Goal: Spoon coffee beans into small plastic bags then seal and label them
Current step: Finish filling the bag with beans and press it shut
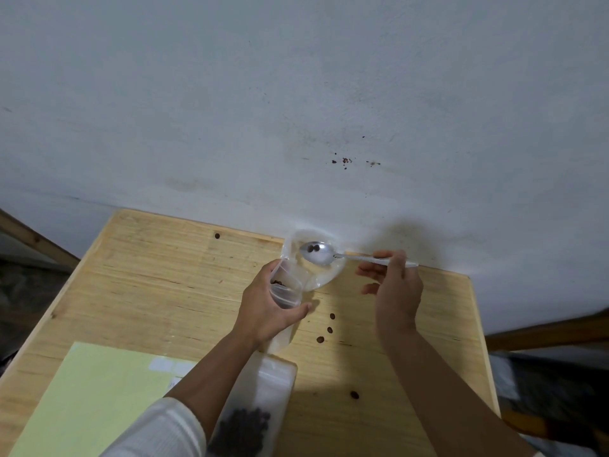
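Between the hands on the bench (158,275), the left hand (263,311) grips an open small plastic bag (286,291); the right hand (393,285) pinches a spoon (318,253) carrying two beans; loose beans (329,330) lie below; the label sheet (99,397) shows no legible writing.

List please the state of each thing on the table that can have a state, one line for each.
Small plastic bag: open at the top, few beans inside, held by left hand.
Spoon: two beans in the bowl, held by right hand.
Clear dish: looks nearly empty.
Filled bag: lying flat, beans inside; seal cannot be told.
Loose coffee beans: spilled on table.
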Demonstrator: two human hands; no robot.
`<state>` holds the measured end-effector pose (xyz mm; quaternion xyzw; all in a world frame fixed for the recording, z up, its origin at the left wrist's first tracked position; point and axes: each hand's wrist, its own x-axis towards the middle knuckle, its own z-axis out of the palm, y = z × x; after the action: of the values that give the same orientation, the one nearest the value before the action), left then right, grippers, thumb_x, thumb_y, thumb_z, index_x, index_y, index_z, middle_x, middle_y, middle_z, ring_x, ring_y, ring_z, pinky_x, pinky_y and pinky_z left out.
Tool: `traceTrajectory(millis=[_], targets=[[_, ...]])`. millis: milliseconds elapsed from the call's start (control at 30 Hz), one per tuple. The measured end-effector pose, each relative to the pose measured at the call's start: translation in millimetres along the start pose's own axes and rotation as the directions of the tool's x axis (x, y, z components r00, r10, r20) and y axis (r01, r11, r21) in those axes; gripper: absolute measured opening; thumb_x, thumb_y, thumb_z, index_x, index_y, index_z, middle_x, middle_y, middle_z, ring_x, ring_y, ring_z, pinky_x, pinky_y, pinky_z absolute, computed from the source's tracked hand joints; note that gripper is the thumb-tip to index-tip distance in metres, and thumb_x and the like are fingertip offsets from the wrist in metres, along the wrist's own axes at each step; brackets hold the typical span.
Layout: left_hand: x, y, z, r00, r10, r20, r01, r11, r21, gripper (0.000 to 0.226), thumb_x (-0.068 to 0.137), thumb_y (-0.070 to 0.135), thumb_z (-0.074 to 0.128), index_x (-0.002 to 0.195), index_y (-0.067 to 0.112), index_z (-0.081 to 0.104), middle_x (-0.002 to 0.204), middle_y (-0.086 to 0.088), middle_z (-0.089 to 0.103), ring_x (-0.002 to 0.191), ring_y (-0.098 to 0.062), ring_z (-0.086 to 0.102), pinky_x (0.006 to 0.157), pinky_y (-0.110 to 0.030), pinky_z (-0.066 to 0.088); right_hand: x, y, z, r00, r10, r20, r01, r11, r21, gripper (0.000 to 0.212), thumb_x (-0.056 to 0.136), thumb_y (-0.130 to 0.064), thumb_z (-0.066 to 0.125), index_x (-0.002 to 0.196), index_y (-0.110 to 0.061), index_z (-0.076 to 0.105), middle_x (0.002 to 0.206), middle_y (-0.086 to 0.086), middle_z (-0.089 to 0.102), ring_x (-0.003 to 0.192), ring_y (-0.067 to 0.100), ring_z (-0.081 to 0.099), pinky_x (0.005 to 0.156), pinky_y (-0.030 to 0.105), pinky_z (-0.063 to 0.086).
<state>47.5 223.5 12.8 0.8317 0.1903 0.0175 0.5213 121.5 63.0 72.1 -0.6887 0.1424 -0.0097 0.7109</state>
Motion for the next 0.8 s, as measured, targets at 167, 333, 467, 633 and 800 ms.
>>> traceTrajectory(millis=[167, 333, 467, 633, 800], targets=[[0.1, 1.4, 0.2, 1.000, -0.004, 0.000, 0.004, 1.000, -0.016, 0.093, 0.057, 0.045, 0.084, 0.136, 0.026, 0.039, 0.122, 0.018, 0.046, 0.112, 0.000, 0.042, 0.081, -0.004, 0.029, -7.5, -4.4, -0.9, 0.962, -0.255, 0.099, 0.271, 0.935, -0.227, 0.033, 0.101, -0.020, 0.031, 0.081, -0.017, 0.057, 0.062, 0.009, 0.065, 0.054, 0.020, 0.062, 0.041, 0.024, 0.045], [-1.1, 4.2, -0.7, 1.000, 0.004, -0.003, -0.004, 1.000, -0.007, 0.095, 0.057, 0.045, 0.084, 0.138, 0.026, 0.038, 0.123, 0.020, 0.043, 0.111, 0.004, 0.040, 0.076, 0.003, 0.028, 0.8, 18.8, 6.0, 0.992, 0.006, -0.125, -0.038, 0.966, -0.256, 0.032, 0.098, -0.022, 0.035, 0.083, -0.009, 0.059, 0.072, 0.007, 0.071, 0.056, 0.017, 0.067, 0.049, 0.032, 0.051], [-1.3, 5.2, -1.2, 1.000, 0.011, -0.006, -0.011, 1.000, 0.002, 0.095, 0.057, 0.047, 0.083, 0.138, 0.025, 0.038, 0.122, 0.021, 0.043, 0.112, 0.004, 0.039, 0.080, 0.000, 0.026, 2.5, 41.1, 16.7, 0.990, 0.078, -0.120, -0.113, 0.941, -0.320, 0.030, 0.099, -0.026, 0.038, 0.093, -0.007, 0.060, 0.075, -0.004, 0.070, 0.059, 0.007, 0.067, 0.055, 0.028, 0.056], [-0.6, 4.2, -1.3, 1.000, 0.003, 0.002, -0.003, 1.000, 0.000, 0.095, 0.057, 0.048, 0.083, 0.138, 0.026, 0.039, 0.124, 0.018, 0.047, 0.112, 0.001, 0.043, 0.087, -0.010, 0.033, 6.2, 49.8, 27.7, 0.989, 0.053, -0.139, -0.099, 0.933, -0.346, 0.016, 0.099, -0.023, 0.041, 0.095, -0.014, 0.054, 0.081, 0.000, 0.069, 0.062, 0.000, 0.063, 0.068, 0.033, 0.058], [0.6, 1.5, -1.0, 1.000, -0.008, 0.010, 0.008, 1.000, -0.012, 0.097, 0.056, 0.050, 0.083, 0.138, 0.026, 0.038, 0.126, 0.016, 0.048, 0.114, -0.001, 0.045, 0.091, -0.015, 0.036, 12.7, 57.9, 35.0, 0.987, 0.037, -0.158, -0.091, 0.933, -0.349, 0.014, 0.098, -0.021, 0.044, 0.094, -0.013, 0.054, 0.077, 0.000, 0.068, 0.063, 0.010, 0.066, 0.075, 0.040, 0.057]])
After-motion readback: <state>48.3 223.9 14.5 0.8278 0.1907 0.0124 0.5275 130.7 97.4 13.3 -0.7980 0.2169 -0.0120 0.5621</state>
